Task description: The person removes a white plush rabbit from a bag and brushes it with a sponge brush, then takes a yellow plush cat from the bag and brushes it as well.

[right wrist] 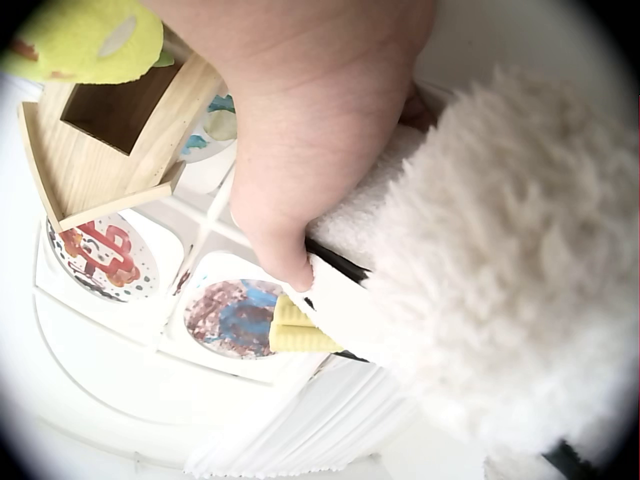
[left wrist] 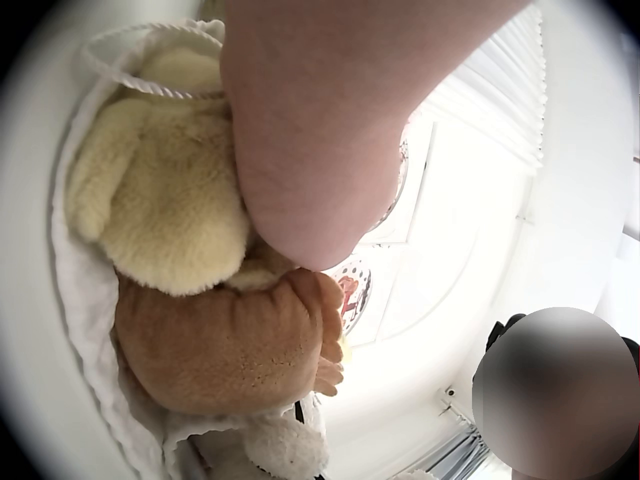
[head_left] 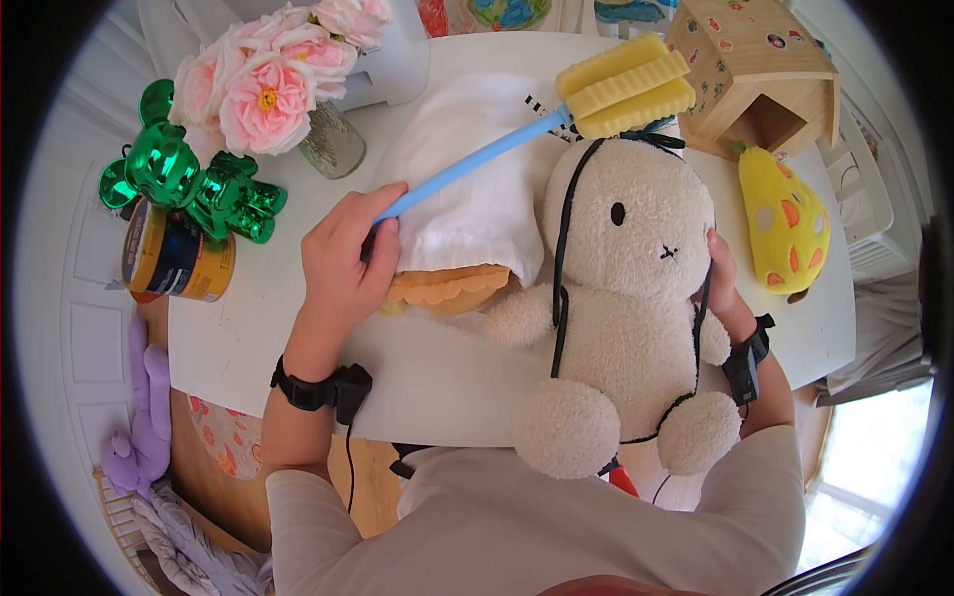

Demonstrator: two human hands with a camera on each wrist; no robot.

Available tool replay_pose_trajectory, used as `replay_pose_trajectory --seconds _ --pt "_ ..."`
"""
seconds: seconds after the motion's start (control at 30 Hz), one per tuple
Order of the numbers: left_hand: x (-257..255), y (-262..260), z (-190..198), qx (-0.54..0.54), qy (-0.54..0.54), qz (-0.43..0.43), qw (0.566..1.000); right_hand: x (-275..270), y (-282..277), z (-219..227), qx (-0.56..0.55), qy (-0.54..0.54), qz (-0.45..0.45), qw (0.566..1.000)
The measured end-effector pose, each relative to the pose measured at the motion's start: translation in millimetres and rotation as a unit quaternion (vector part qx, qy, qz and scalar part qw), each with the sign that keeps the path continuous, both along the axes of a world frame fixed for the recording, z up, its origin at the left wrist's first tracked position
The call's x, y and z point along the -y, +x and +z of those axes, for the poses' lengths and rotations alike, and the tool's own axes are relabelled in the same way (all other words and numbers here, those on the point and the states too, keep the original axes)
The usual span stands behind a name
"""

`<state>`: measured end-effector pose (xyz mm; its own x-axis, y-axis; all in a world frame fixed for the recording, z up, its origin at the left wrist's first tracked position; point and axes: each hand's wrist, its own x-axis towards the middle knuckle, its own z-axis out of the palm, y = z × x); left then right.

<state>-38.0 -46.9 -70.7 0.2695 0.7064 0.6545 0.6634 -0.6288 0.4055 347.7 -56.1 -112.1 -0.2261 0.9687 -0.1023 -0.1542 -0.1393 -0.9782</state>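
Note:
My left hand (head_left: 348, 253) grips the blue handle (head_left: 477, 164) of a brush with a yellow ridged head (head_left: 626, 84), which reaches over the top of the white plush (head_left: 626, 348). My right hand (head_left: 723, 273) holds the plush by the side of its head, thumb on the white fleece (right wrist: 500, 230) in the right wrist view. Black cord runs round the plush. Under the brush lies a white cloth bag (head_left: 457, 189) with a tan scalloped plush (head_left: 452, 288) at its mouth. The left wrist view shows that brown plush (left wrist: 230, 345) beside a cream furry one (left wrist: 170, 190).
At the left stand pink flowers (head_left: 268, 99) in a glass vase (head_left: 333, 139), a shiny green bear figure (head_left: 164, 164) and a yellow-and-black tub (head_left: 184, 253). A wooden house (head_left: 745, 70) and a yellow spotted plush (head_left: 785, 223) are at the right.

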Motion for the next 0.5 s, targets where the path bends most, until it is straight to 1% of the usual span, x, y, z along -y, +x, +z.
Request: replay_pose_trajectory --seconds 0.17,0.27,0.37,0.5 --pt "-1.0 -0.3 -1.1 0.004 0.006 -0.002 1.0 1.2 1.8 -4.5 0.001 0.043 0.008 0.999" --pt "2.3 -1.3 0.5 -0.001 -0.033 0.004 0.999 1.4 1.9 -5.2 -0.002 0.041 0.007 0.999" --pt "-0.2 0.0 0.4 0.0 -0.002 0.003 1.0 0.7 2.2 -4.8 -0.002 0.043 0.012 0.999" --pt "0.4 0.0 0.9 -0.002 -0.006 0.006 1.0 0.9 2.2 -4.4 -0.005 0.042 0.015 0.999"
